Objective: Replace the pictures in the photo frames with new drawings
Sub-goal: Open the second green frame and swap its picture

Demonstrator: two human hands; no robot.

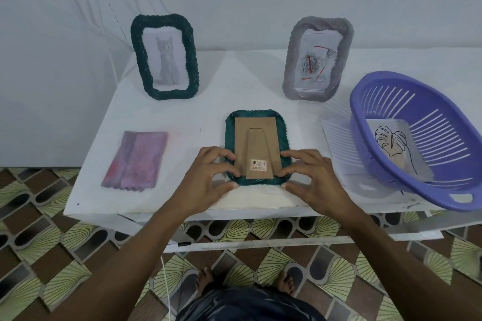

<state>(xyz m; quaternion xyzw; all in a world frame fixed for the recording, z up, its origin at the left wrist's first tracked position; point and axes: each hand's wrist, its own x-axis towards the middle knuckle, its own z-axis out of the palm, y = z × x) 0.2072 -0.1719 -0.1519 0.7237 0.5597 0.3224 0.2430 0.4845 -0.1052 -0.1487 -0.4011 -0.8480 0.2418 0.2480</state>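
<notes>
A green photo frame lies face down near the table's front edge, its brown cardboard back with a barcode sticker facing up. My left hand pinches the frame's lower left corner; my right hand pinches the lower right corner. At the back left stands a dark green frame holding a cat drawing. A grey frame with a rose drawing stands at the back right. A leaf line drawing lies inside the purple basket.
A pink cloth lies flat at the left of the white table. A sheet of white paper sits partly under the basket. The basket overhangs the table's front right edge. Patterned floor tiles and my feet show below.
</notes>
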